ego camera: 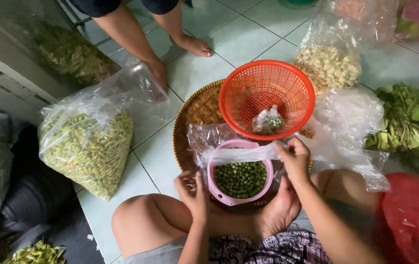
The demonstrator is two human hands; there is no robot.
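Pink bowl [241, 178] sits between my knees on the woven tray [194, 115], about half full of small green peas [241, 177], so a good share of the sorting looks done to me. I have a clear bag [238, 154] stretched over its far rim: my right hand [295, 159] pinches one end of the plastic shut between thumb and fingers, and my left hand [192, 188] is curled closed near the bowl's near-left side, though I cannot tell whether it grips plastic or only rests there. One small filled packet [268, 121] already lies in the orange basket [267, 98] (just the one, as far as I can see), so I judge the packing barely begun.

Counting: one bowl, one basket, one tray, one finished packet. One large bag of green pods [87, 146] stands to my left, one bag of pale cloves [327, 66] beyond the basket, one heap of leafy greens [409, 122] at right. Another person's two bare feet [194, 45] stand on the tiled floor [248, 36].
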